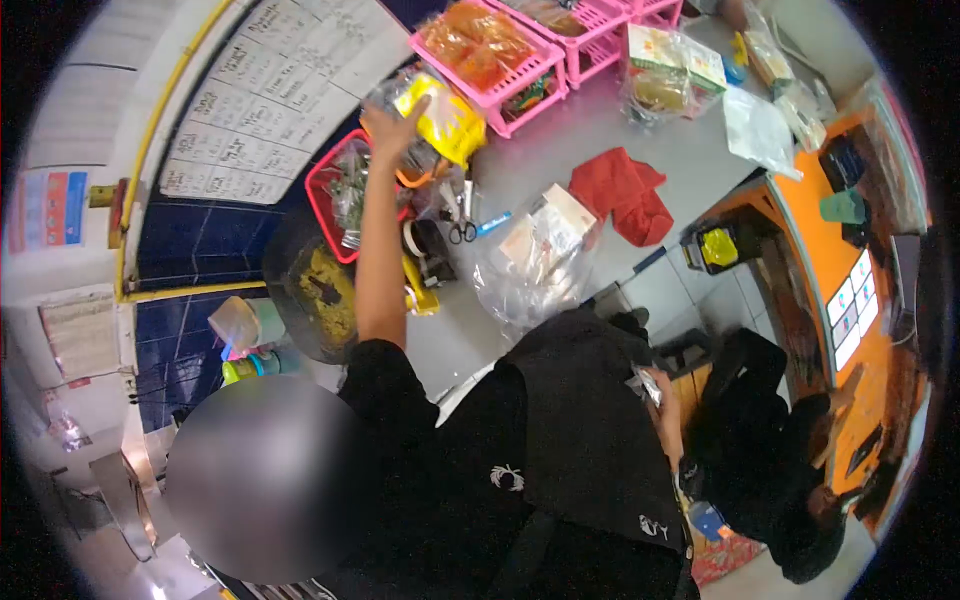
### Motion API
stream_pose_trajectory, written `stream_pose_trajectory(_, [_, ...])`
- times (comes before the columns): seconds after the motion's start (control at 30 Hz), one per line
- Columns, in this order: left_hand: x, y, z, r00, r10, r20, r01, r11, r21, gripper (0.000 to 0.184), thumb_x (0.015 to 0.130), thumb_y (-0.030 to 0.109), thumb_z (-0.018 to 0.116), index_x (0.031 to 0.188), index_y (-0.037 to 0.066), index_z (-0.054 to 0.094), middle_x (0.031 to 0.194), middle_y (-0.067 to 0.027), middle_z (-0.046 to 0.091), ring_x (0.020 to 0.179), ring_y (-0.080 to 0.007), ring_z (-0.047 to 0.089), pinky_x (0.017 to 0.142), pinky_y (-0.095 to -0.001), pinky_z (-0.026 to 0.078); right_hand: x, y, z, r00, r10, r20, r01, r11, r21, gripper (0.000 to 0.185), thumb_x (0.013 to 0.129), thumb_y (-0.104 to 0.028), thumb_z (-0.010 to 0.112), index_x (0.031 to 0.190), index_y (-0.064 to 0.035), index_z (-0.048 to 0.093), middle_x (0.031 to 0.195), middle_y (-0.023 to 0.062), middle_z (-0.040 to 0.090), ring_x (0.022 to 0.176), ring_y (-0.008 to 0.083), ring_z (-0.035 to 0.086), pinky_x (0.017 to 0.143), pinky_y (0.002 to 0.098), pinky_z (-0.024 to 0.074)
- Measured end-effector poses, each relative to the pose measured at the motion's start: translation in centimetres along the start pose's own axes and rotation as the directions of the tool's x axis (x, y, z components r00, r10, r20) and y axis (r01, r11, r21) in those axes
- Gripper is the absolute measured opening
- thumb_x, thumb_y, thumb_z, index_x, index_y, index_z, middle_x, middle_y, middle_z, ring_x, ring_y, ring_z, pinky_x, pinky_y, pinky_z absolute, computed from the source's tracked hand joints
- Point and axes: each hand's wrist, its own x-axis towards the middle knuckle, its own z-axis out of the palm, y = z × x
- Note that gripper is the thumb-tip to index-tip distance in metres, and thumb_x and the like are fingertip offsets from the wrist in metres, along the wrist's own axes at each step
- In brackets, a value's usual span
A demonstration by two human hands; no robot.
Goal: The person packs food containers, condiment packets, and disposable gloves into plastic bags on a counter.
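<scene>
Neither my left hand nor my right hand shows in this view. A person in a black shirt point(450, 450) fills the lower middle, with the head blurred. This person's raised hand point(390, 135) touches a yellow packet point(440, 115), fingers spread, above a red basket point(322, 185) of small packets. Their other hand point(665, 405) is near a small shiny wrapper at their side. Scissors point(463, 218), a clear plastic bag point(525, 290) and a red cloth point(625, 195) lie on the grey table point(540, 150).
Pink crates point(500, 75) with packed food stand at the top. A dark tub point(295, 290) with yellow contents is left of the raised arm. A second person in black point(770, 460) is at the right, beside an orange counter point(850, 410) with a lit screen point(851, 312).
</scene>
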Motion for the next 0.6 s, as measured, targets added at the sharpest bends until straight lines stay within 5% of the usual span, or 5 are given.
stream_pose_trajectory(0.13, [-5.6, 9.6, -8.4, 0.966, 0.099, 0.240, -0.092, 0.995, -0.041, 0.077, 0.084, 0.046, 0.075, 0.133, -0.007, 0.047, 0.121, -0.0236, 0.061, 0.108, -0.0298, 0.060, 0.087, -0.0400, 0.051, 0.0, 0.7, 0.2, 0.984, 0.043, -0.176, -0.047, 0.999, -0.016, 0.042, 0.082, 0.009, 0.046, 0.120, -0.0019, 0.059, 0.105, 0.0118, 0.065, 0.102, 0.0235, 0.062, 0.096, 0.0305, 0.0430])
stream_pose_trajectory(0.3, [-24.0, 8.8, -8.9, 0.120, 0.155, 0.981, -0.229, 0.965, -0.125, 0.059, 0.086, 0.047, 0.071, 0.126, 0.006, 0.056, 0.107, -0.0211, 0.065, 0.095, -0.0330, 0.065, 0.084, -0.0432, 0.051, 1.2, -2.4, 0.7, 0.982, 0.171, -0.081, -0.121, 0.898, 0.423, 0.016, 0.091, -0.002, 0.049, 0.096, -0.0001, 0.064, 0.092, 0.0060, 0.061, 0.083, 0.0129, 0.060, 0.073, 0.0269, 0.0467])
stream_pose_trajectory(0.4, [-35.5, 4.2, -6.3, 0.268, 0.035, 0.963, -0.310, 0.949, 0.052, 0.068, 0.084, 0.045, 0.074, 0.134, 0.007, 0.046, 0.106, -0.0237, 0.063, 0.096, -0.0358, 0.064, 0.085, -0.0461, 0.051, 1.7, -2.2, 1.2, 0.997, -0.013, -0.074, 0.017, 0.998, 0.056, 0.006, 0.087, 0.000, 0.061, 0.093, -0.0010, 0.062, 0.087, 0.0058, 0.058, 0.080, 0.0162, 0.058, 0.073, 0.0299, 0.0469])
stream_pose_trajectory(0.47, [-40.3, 2.2, -4.1, 0.562, -0.140, 0.816, 0.300, 0.953, -0.043, 0.068, 0.082, 0.033, 0.079, 0.131, 0.003, 0.043, 0.118, -0.0263, 0.057, 0.109, -0.0395, 0.060, 0.091, -0.0468, 0.050, 2.0, -2.1, 1.1, 0.995, 0.098, -0.018, -0.099, 0.991, -0.087, 0.014, 0.081, 0.000, 0.070, 0.090, -0.0015, 0.060, 0.086, 0.0079, 0.057, 0.079, 0.0201, 0.058, 0.073, 0.0326, 0.0465])
stream_pose_trajectory(0.6, [-41.9, 1.9, -4.4, 0.602, -0.203, 0.772, 0.576, 0.780, -0.245, 0.042, 0.086, 0.012, 0.071, 0.123, 0.007, 0.052, 0.099, -0.0084, 0.060, 0.080, -0.0157, 0.058, 0.069, -0.0322, 0.050, 2.9, -1.2, 1.0, 0.970, -0.188, 0.155, 0.224, 0.939, -0.261, 0.007, 0.086, 0.002, 0.061, 0.087, -0.0012, 0.056, 0.097, 0.0104, 0.060, 0.078, 0.0221, 0.060, 0.074, 0.0334, 0.0472])
